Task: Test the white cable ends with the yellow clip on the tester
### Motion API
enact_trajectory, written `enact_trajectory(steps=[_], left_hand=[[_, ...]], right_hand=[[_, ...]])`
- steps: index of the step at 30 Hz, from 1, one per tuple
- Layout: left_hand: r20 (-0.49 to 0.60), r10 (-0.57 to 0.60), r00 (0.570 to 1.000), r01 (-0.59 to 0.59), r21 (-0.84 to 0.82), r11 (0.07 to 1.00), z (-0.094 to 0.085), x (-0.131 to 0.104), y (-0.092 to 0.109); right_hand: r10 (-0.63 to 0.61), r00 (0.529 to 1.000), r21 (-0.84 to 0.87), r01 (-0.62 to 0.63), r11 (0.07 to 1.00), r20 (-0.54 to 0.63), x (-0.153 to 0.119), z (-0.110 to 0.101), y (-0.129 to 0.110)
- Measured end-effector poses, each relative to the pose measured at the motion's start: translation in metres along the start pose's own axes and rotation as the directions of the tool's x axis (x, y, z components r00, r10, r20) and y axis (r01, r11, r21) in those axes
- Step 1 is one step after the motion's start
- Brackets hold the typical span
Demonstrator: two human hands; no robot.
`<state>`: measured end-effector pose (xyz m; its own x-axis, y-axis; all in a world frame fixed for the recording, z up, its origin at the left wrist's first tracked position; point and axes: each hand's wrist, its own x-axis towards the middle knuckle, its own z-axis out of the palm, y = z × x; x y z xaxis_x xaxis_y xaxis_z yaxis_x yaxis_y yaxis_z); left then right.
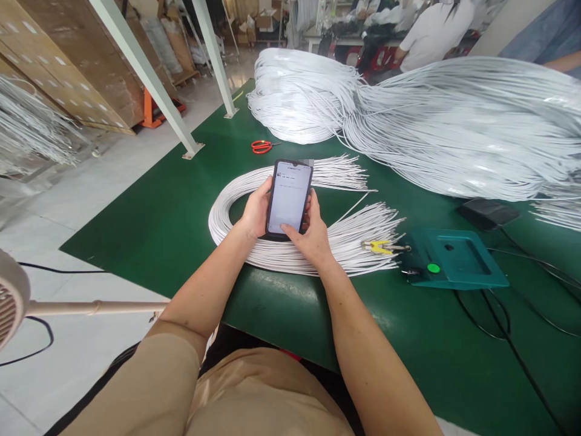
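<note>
A smartphone [290, 197] with a lit, mostly white screen is held upright between both hands. My left hand [258, 209] grips its left edge, fingers out of sight behind it. Along the right edge my right hand [313, 233] is closed on it, the thumb lying on the lower part of the screen. Below the phone a curved bundle of white cables [222, 212] rests on the green table [154, 212], its loose ends pointing right. Yellow-handled pliers [380, 246] lie on those ends.
Red-handled scissors [262, 146] lie beyond the bundle. A teal machine [458, 259] with a green button sits at right, trailing black cords. Large heaps of white cable [445, 121] cover the table's far side. White posts [149, 79] rise at left; a fan [11, 300] stands nearby. Another person [438, 33] is behind.
</note>
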<state>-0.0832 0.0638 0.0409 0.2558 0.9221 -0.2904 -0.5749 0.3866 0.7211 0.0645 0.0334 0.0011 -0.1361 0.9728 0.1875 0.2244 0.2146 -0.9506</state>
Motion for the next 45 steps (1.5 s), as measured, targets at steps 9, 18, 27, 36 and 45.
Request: enact_trajectory(steps=[9,18,27,36,45], left_hand=[[-0.004,-0.003,1.0,0.003,-0.002,1.0,-0.002,0.0,0.001],[0.034,0.001,0.999,-0.001,-0.021,1.0,0.004,-0.004,0.002],[0.006,0.003,1.0,-0.003,-0.021,1.0,0.0,0.0,0.0],[0.003,0.02,1.0,-0.02,-0.007,1.0,0.001,-0.001,0.0],[-0.018,0.011,1.0,-0.011,-0.04,0.999,-0.002,0.002,-0.002]], right_hand=[[0.025,0.995,-0.043,-0.021,0.999,0.099,0.001,-0.007,-0.004],[0.016,0.987,-0.079,-0.003,0.997,0.161,0.001,-0.006,-0.004],[0.028,0.997,-0.235,-0.009,0.972,0.075,-0.003,0.003,-0.005],[0.05,0.995,-0.25,-0.028,0.968,0.081,-0.005,0.001,-0.01],[-0.027,0.999,-0.221,0.036,0.975,0.043,-0.003,0.002,-0.001]])
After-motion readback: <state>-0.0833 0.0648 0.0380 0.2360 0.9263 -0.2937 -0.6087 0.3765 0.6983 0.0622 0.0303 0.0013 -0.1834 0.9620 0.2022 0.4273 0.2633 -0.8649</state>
